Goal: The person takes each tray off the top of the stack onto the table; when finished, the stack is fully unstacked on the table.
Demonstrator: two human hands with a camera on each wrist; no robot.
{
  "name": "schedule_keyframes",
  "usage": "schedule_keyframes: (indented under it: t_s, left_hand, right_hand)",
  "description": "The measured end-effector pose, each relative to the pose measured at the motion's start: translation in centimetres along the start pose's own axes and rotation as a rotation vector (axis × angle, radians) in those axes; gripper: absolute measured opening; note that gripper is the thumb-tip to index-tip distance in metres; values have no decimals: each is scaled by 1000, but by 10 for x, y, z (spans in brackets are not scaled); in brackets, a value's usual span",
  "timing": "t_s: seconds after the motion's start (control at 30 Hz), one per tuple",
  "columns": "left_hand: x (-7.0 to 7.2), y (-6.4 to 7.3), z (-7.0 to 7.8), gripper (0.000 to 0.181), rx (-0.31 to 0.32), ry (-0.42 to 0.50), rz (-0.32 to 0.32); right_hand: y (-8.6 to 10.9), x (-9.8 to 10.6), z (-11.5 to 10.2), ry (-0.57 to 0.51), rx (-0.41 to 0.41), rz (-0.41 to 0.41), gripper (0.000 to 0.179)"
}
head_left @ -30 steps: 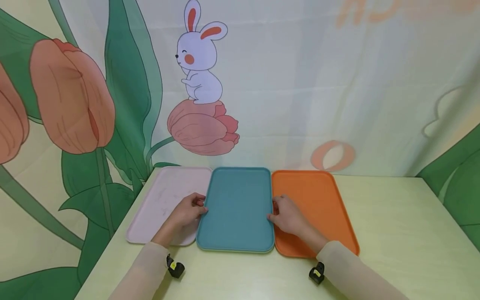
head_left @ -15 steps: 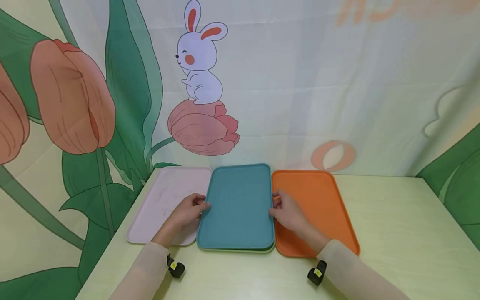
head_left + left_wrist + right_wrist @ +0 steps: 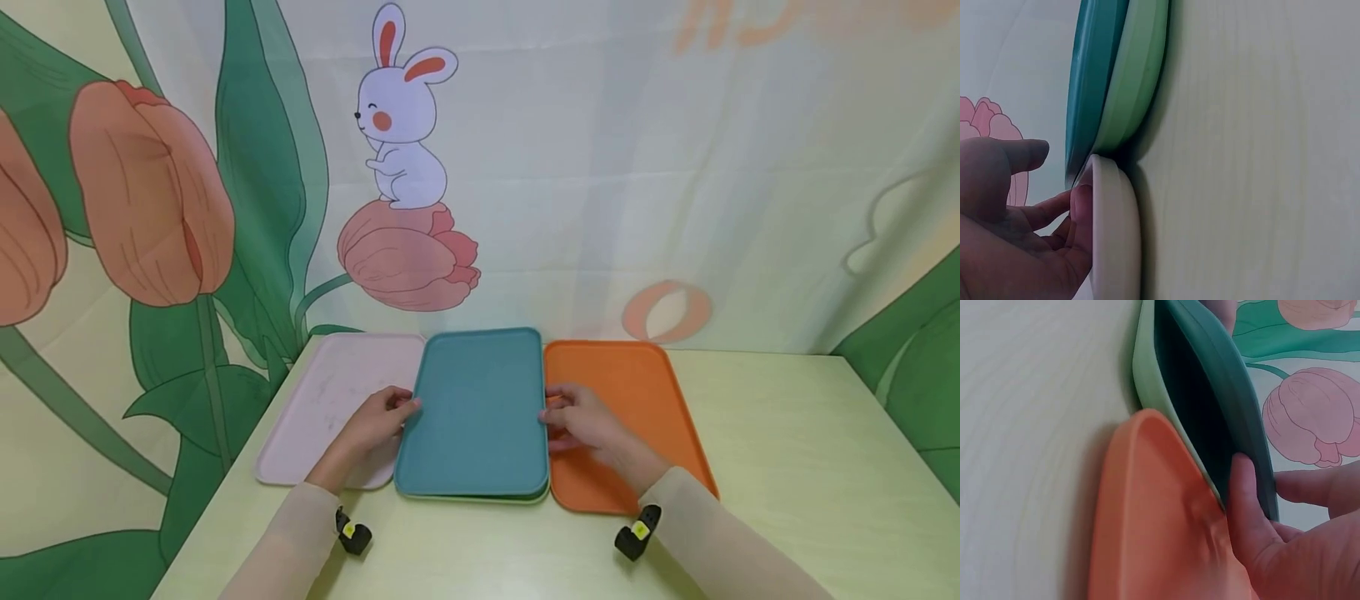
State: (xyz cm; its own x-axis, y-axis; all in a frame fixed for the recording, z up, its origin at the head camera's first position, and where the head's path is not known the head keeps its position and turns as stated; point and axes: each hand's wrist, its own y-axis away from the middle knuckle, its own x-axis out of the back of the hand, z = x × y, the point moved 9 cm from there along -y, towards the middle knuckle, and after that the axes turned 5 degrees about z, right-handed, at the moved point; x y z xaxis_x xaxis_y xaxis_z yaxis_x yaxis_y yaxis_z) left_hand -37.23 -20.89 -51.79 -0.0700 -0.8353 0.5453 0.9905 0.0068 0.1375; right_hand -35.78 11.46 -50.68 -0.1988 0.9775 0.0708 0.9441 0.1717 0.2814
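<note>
A teal tray [image 3: 472,408] lies over a light green tray [image 3: 1138,78] at the middle of the table. The right wrist view shows a dark gap between the two, so the teal one is partly raised on that side. My left hand [image 3: 378,421] holds its left edge, thumb at the rim and fingers curled beside it. On the opposite edge my right hand [image 3: 592,425] pinches the teal tray, with one finger reaching into the gap. Most of the green tray is hidden beneath.
A pale pink tray [image 3: 352,367] lies to the left, under my left hand. To the right is an orange tray [image 3: 622,367], beneath my right hand. Behind the table [image 3: 787,450] hangs a printed cloth [image 3: 562,183] with tulips and a rabbit.
The teal tray has risen slightly off the green one, whose rim now shows below it. My right hand has shifted its fingers along the edge; the left hand has barely moved.
</note>
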Motion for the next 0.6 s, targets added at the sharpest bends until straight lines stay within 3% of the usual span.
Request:
schedule_keyframes:
  t_s: [0.3, 0.6]
  left_hand:
    - [-4, -5, -2, 45, 23, 72, -23]
    - [0, 0, 2, 47, -26, -6, -18]
  right_hand:
    - [6, 17, -9, -26, 28, 18, 49]
    - [30, 83, -16, 56, 50, 28, 59]
